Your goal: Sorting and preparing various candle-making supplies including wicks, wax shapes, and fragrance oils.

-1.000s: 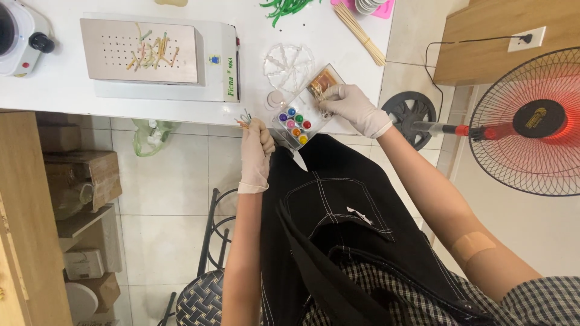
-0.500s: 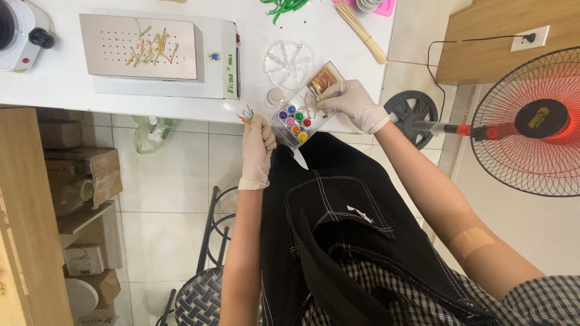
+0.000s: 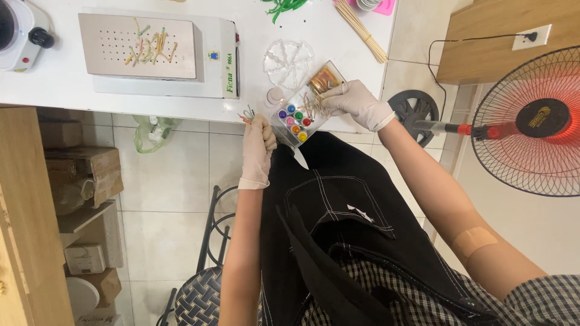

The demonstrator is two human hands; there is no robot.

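Both gloved hands flank the paint tray: left hand beside, right hand touching.

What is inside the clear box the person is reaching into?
The clear box holds round pots of colour in purple, blue, green, pink, red, orange and yellow, plus thin sticks. The gloved right hand covers its far corner, so that part stays hidden.

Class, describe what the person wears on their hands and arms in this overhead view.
Both the left hand and the right hand wear thin whitish disposable gloves ending at the wrist. The forearms are bare, the right one carries an adhesive plaster, and a black-and-white checked short sleeve covers the right upper arm.
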